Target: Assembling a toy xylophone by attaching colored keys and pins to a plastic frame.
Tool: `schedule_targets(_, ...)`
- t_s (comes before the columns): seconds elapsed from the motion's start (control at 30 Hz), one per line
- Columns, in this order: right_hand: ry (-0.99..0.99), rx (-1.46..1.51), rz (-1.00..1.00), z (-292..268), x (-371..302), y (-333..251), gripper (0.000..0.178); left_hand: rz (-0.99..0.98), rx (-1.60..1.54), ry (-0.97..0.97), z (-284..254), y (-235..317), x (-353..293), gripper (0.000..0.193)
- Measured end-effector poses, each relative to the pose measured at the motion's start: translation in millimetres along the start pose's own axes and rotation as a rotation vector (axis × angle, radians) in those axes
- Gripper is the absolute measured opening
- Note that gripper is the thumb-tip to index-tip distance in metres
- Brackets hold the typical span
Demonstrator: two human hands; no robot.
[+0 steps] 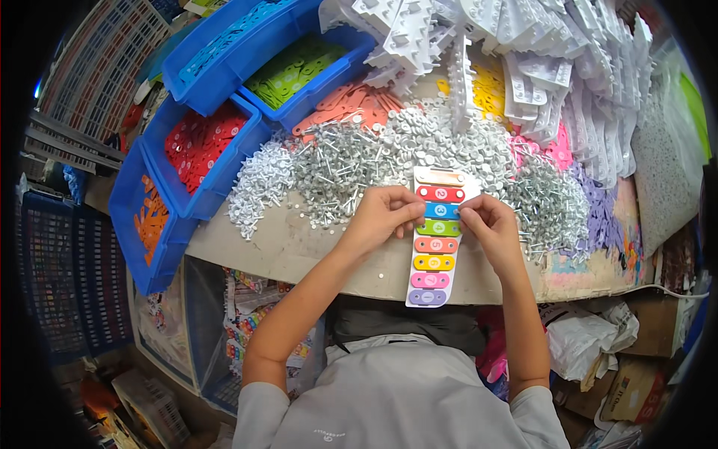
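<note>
A toy xylophone lies lengthwise in front of me, its white base carrying several coloured bars. White round caps sit at the ends of the red bar, while the bars farther down show small dark or metallic dots there. At the left end of the blue bar, my left hand is closed with thumb and fingertips together. My right hand pinches at that bar's right end. Whatever small piece either hand may hold is hidden by the fingers. The base's near end reaches the table edge.
Piles of white caps and metal pins spread behind the xylophone. Blue bins of coloured bars stand at the left. White xylophone bases are heaped at the far right. Purple bars lie near the right edge.
</note>
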State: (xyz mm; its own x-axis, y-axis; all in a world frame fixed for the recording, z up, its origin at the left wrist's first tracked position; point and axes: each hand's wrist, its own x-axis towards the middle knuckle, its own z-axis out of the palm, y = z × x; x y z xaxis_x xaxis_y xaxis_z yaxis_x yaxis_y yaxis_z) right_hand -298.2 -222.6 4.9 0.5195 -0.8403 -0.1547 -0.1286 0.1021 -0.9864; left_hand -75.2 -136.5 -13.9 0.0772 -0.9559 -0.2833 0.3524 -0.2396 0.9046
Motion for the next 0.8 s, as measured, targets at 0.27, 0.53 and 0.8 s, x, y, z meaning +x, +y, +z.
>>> schedule_targets(0.27, 0.090, -0.609, 0.030, -10.4, 10.3, -8.9, 0.036, -0.162, 0.350, 0.072, 3.5, 18.7, 5.7, 0.051)
schedule_targets(0.53, -0.064, -0.336, 0.262, -4.2, 15.7, -21.8, 0.071, -0.206, 0.185, -0.102, 0.1, 9.9, 25.0, 0.055)
schedule_targets(0.8, -0.098, -0.272, 0.281, -6.0, 20.1, -17.5, 0.066, -0.063, 0.305, -0.126, 2.1, -0.7, 28.4, 0.050)
